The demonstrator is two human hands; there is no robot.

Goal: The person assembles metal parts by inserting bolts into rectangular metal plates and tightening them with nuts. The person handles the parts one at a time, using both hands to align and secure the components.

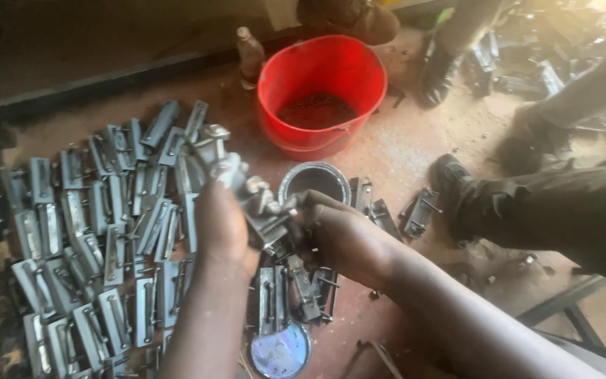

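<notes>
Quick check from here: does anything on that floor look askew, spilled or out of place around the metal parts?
Mostly orderly. The grey metal brackets lie in rough rows at left, but a few stray brackets sit scattered and tilted near the open tin. Its round lid lies apart. Nothing looks spilled from the red bucket.

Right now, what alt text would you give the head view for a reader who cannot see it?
Two bare hands, left hand and right hand, hold a grey metal bracket between them over a dusty floor. Many similar metal pieces lie spread to the left, a red bucket and a small open tin stand beyond, and another person's dark boot is at right.
</notes>
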